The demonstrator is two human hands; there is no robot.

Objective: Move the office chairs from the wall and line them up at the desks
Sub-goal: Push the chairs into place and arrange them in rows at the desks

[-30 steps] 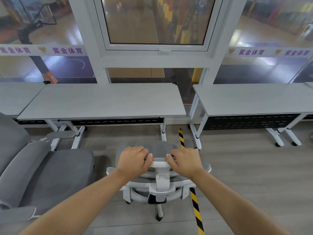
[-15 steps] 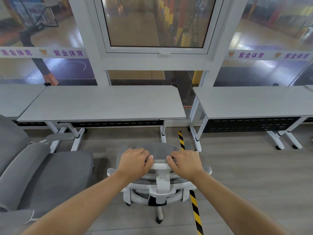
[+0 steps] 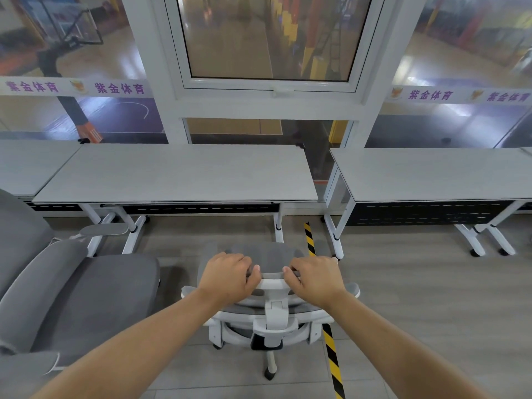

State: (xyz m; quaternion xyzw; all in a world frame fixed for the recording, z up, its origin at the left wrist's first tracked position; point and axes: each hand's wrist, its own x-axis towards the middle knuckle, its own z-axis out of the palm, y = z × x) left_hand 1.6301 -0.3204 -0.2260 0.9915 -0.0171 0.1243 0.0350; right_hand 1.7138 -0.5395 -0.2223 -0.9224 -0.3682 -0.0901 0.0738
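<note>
Both hands on the chair's headrest

Left hand point(image 3: 230, 276) and right hand point(image 3: 315, 279) curl their fingers over the grey headrest point(image 3: 270, 259), gripping it.

Bare forearms, sleeveless to the frame's edge, no jewellery

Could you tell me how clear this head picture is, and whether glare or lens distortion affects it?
Head view: both hands on the chair's headrest are sharp; the desk edges bow from the wide-angle lens; the window shows hazy reflections and bright glare at right.
</note>
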